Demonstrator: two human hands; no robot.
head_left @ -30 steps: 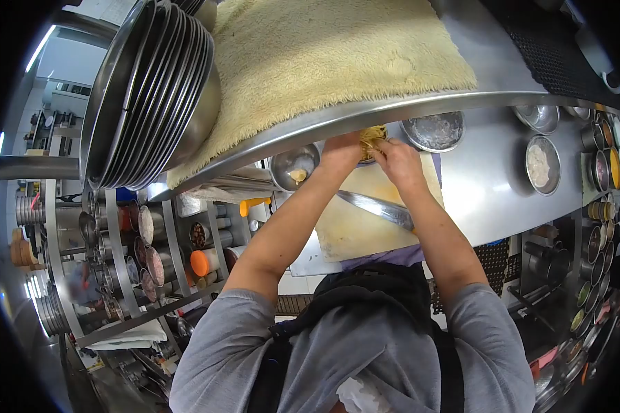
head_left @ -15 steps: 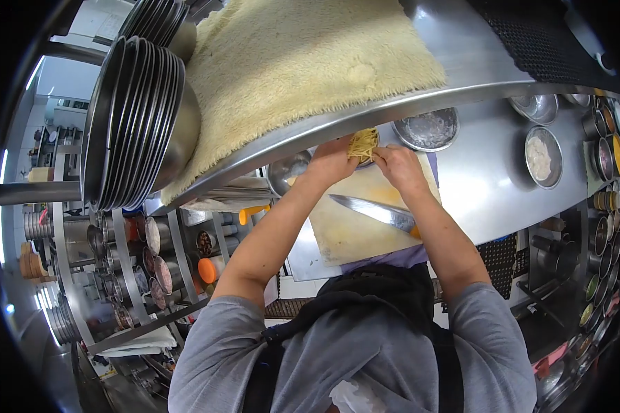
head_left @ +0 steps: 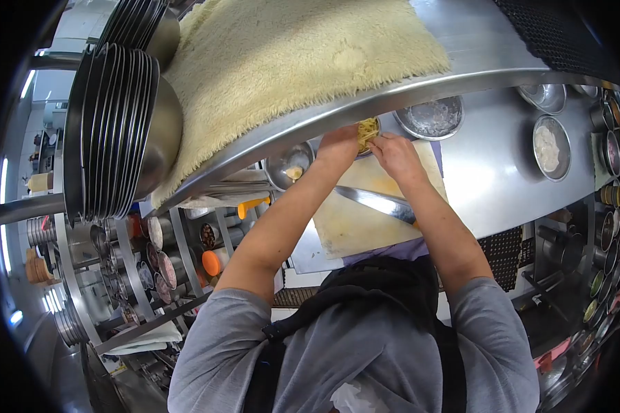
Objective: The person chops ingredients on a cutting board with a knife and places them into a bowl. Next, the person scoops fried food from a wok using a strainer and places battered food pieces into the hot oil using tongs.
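Thin yellow strips (head_left: 368,131) lie in a small bowl at the far edge of the cutting board (head_left: 351,227). My left hand (head_left: 339,146) is at the left side of this bowl, its fingers partly hidden by the shelf edge and the bowl. At the bowl's right rim, my right hand (head_left: 397,155) has its fingers pressed together at the strips; what is between them is too small to make out. A large knife (head_left: 379,202) rests on the board, its handle end under my right forearm. Left of the hands, a metal bowl (head_left: 280,162) holds a pale yellow piece (head_left: 294,173).
Above the work surface runs a metal shelf (head_left: 475,79) with a fluffy cream cloth (head_left: 310,62) and stacked metal bowls (head_left: 117,131). A floury bowl (head_left: 430,117) stands behind my right hand. Another bowl with white contents (head_left: 551,149) is farther right. An orange handle (head_left: 253,206) sticks out at left.
The view has shifted slightly. My right hand's fingers moved from the strips to the bowl's right side and back to the strips; my left hand stays beside the bowl.
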